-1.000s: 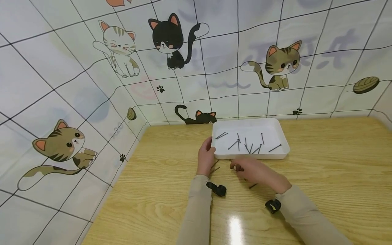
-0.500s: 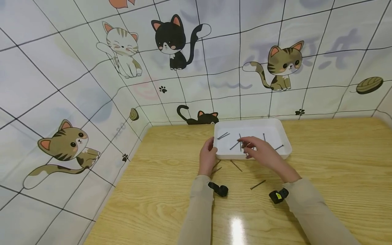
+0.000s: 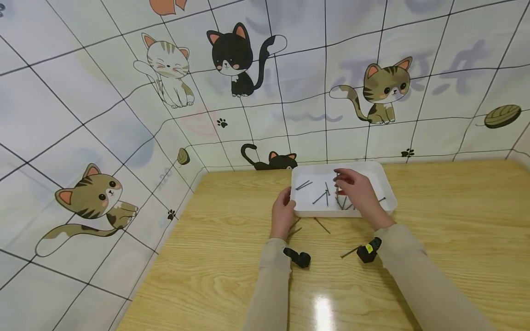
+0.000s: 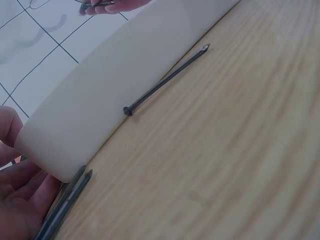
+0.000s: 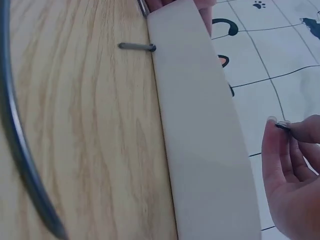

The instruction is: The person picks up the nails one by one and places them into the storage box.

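Note:
A white rectangular tray (image 3: pixel 323 214) stands on the table with several dark nails (image 3: pixel 320 197) scattered inside it. My left hand (image 3: pixel 283 216) grips the tray's left side near the front corner, thumb against the wall. Above the tray my right hand (image 3: pixel 359 193) pinches a nail (image 5: pixel 282 127) between thumb and fingertips; part of it is hidden by the fingers. On the table, one loose nail (image 4: pixel 165 82) lies by the tray's front wall, and two nails (image 4: pixel 65 205) lie side by side next to the left hand. Another nail (image 3: pixel 350 252) lies close to the right wrist.
The wooden table (image 3: pixel 215 257) reaches back to a wall covering (image 3: pixel 306 92) with cat drawings and grid lines, directly behind the tray. A second covered wall (image 3: pixel 83 193) runs along the left. Black wrist cameras (image 3: pixel 302 259) sit on both sleeves.
From the table in front of the tray, my right hand has moved up and forward over the tray with a nail. My left hand keeps its grip on the tray.

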A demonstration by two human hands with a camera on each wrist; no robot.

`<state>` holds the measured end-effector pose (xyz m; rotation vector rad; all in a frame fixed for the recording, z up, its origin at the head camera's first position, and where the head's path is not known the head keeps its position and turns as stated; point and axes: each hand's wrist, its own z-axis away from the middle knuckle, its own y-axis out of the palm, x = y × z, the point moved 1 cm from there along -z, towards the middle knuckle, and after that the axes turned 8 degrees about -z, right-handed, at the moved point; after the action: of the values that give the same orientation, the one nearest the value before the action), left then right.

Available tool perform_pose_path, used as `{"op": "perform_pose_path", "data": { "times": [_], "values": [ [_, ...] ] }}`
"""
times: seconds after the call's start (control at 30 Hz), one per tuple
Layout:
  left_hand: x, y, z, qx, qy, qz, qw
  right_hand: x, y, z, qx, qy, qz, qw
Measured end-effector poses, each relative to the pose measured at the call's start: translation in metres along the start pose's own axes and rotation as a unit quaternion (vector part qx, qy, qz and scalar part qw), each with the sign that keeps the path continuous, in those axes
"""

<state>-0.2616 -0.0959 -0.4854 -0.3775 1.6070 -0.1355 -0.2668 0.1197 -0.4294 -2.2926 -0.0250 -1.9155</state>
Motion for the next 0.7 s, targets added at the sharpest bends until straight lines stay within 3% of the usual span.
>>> {"op": "perform_pose_path", "data": {
  "times": [0.7],
  "values": [
    [-0.001,0.001,0.002,-0.005,0.005,-0.017,0.9998,-0.023,0.005,-0.016,-0.029,0.042,0.083,0.995]
  ]
}}
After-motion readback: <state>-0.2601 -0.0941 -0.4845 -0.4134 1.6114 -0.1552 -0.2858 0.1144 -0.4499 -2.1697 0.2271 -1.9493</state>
